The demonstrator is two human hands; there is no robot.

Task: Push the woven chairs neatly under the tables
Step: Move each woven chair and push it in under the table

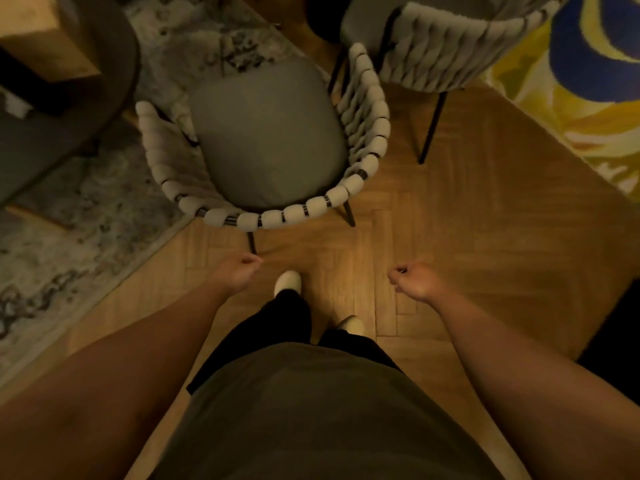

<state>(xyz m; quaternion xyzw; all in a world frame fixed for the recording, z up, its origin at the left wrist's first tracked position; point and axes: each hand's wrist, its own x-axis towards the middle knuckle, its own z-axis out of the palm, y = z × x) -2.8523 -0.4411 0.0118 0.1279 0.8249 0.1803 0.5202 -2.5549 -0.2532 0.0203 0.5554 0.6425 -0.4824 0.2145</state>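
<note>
A woven chair (pixel 367 161) with a grey seat cushion and thin black legs stands right in front of me, its curved back toward me. A second woven chair (pixel 450 53) stands behind it at the upper right. A dark round table (pixel 114 74) sits at the upper left, beside the near chair. My left hand (pixel 240 271) hangs just below the near chair's back, fingers loosely curled, holding nothing. My right hand (pixel 412 280) hangs to the right over the floor, loosely curled and holding nothing. Neither hand touches a chair.
A grey patterned rug (pixel 69 237) lies under the table and the near chair's front. A yellow and blue rug (pixel 588 81) lies at the upper right. Herringbone wood floor (pixel 485 220) spreads between them. My feet in pale shoes stand below the chair.
</note>
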